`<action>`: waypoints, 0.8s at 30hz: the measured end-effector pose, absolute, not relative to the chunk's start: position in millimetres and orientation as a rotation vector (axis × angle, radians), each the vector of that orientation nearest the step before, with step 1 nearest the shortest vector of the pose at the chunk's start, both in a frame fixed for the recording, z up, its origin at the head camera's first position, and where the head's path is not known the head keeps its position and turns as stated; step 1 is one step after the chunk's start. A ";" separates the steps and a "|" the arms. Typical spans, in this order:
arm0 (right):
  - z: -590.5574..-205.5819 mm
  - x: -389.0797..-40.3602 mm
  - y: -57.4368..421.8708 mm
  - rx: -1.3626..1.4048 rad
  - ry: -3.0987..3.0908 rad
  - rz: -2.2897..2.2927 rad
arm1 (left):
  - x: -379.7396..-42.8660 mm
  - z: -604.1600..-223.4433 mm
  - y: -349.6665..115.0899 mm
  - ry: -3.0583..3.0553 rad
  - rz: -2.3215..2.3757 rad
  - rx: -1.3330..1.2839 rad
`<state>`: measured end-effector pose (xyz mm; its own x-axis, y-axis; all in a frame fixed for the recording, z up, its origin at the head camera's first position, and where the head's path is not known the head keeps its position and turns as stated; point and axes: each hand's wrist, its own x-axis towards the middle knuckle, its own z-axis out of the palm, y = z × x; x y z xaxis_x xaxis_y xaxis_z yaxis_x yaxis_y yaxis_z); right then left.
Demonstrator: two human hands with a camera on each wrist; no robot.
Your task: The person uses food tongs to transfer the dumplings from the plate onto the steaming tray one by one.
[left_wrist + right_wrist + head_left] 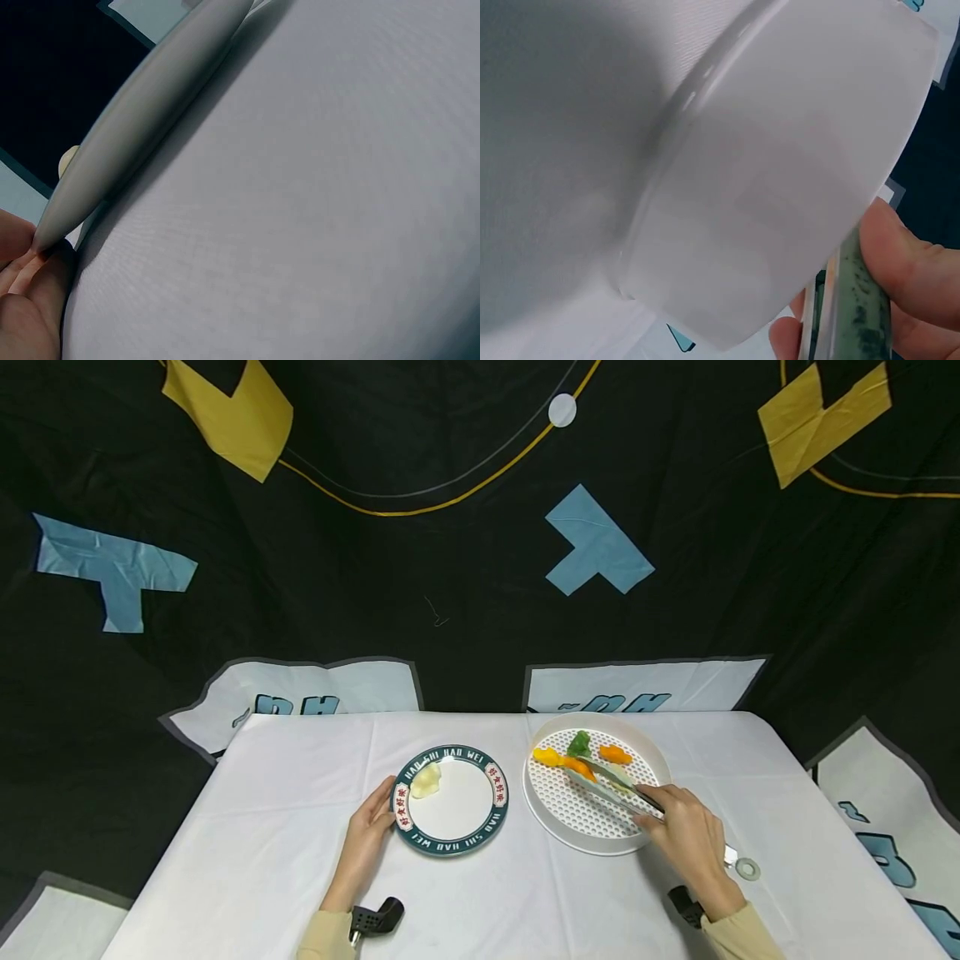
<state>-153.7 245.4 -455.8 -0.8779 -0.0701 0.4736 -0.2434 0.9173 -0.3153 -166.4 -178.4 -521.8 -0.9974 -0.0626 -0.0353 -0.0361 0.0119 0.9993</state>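
My left hand (371, 822) pinches the left rim of a round plate (450, 845) with a dark green lettered border. In the left wrist view, the fingers hold the edge of the plate (142, 112), its pale underside facing the camera. A pale yellow food piece (425, 781) lies at the plate's upper left. My right hand (686, 831) grips tongs (600, 791) with a green speckled handle (862, 307), reaching over a round white basket (540, 814) with a perforated floor. Their tips are right at an orange piece (579, 767) beside a yellow piece (547, 757).
Also in the basket are a green broccoli-like piece (579, 743) and another orange piece (615, 754). The basket's raised wall (780, 165) stands close beside the right hand. A white cloth (300, 793) covers the table, and a dark curtain (360, 593) hangs behind it.
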 end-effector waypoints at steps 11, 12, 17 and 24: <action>-455.0 -155.1 246.6 0.192 -2.676 0.482 | -166.8 -521.1 -178.7 -2.238 -2.171 0.085; -454.6 -155.3 246.6 0.187 -2.684 0.481 | -166.8 -521.2 -178.8 -2.241 -2.168 0.088; -452.1 -155.4 245.6 0.168 -2.718 0.486 | -166.9 -521.3 -178.5 -2.236 -2.166 0.106; -449.8 -153.5 241.3 0.148 -2.726 0.523 | -166.1 -522.1 -178.6 -2.255 -2.150 0.102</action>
<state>-153.5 241.3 -449.8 -0.9295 -0.0345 0.3671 -0.1679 0.9260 -0.3382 -166.1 -178.6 -522.1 -0.9976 -0.0641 -0.0279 -0.0309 0.0467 0.9984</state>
